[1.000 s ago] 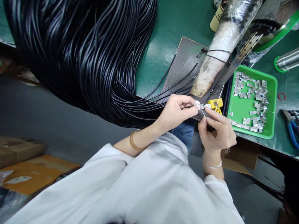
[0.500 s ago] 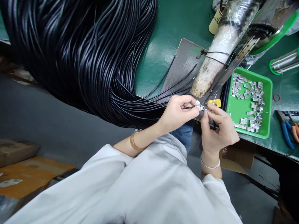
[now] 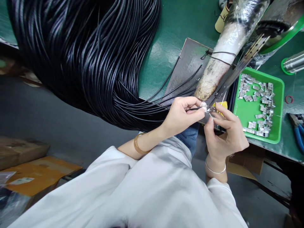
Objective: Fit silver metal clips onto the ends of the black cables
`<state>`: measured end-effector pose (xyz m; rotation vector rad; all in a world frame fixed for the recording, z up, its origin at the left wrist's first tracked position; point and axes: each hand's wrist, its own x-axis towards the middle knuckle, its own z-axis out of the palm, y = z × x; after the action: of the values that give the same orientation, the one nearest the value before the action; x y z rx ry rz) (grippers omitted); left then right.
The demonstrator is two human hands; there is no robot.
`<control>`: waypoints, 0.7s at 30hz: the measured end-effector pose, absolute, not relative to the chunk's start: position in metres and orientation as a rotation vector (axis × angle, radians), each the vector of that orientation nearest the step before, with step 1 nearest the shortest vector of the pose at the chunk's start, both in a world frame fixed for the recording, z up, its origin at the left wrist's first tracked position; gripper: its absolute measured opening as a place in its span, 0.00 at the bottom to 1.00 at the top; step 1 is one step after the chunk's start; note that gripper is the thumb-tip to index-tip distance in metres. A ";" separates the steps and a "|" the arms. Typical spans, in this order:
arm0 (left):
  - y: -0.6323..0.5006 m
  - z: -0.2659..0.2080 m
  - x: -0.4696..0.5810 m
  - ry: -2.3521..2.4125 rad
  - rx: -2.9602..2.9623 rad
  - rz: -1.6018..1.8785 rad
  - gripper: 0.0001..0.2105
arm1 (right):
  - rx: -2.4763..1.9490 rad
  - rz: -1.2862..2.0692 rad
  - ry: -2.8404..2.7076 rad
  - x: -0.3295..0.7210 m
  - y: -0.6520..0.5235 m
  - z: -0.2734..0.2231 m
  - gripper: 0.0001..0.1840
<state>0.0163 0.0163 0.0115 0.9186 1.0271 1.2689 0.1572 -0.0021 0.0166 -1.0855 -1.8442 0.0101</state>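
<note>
My left hand [image 3: 181,112] is closed in a pinch, with white wrapping on a fingertip, around the end of a black cable [image 3: 193,109]. At those fingertips a small metal USB plug [image 3: 212,109] points to the right. Just right of the plug is my right hand [image 3: 225,133], thumb and fingers bent together on a thin silvery wire [image 3: 210,115]. The wire's tip sticks out beside the plug, and a pale length of it rises behind the index finger. Above both hands is the blunt end of a plastic-wrapped pole [image 3: 205,88]. A yellow piece [image 3: 223,107] lies behind my right fingers.
A large bundle of black cables [image 3: 95,63] covers the left of the green table [image 3: 175,19]. Several cable ends lie on a grey plate [image 3: 187,60]. On the right stand a green tray [image 3: 280,110] of metal plugs and blue-handled pliers [image 3: 298,136]. A perforated metal bar [image 3: 247,60] slants overhead.
My right hand has moved slightly right, away from the plug, so more of its metal shell shows. My left hand keeps its pinch. The whole view has shifted a little.
</note>
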 end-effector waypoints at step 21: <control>0.003 0.009 0.003 1.011 1.133 1.139 0.10 | -1.239 0.298 -1.700 0.163 -0.001 0.016 0.04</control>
<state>0.0031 0.0027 0.0086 1.1330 1.0115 1.1386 0.1633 -0.0010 0.0156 -1.2390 -1.6996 0.2983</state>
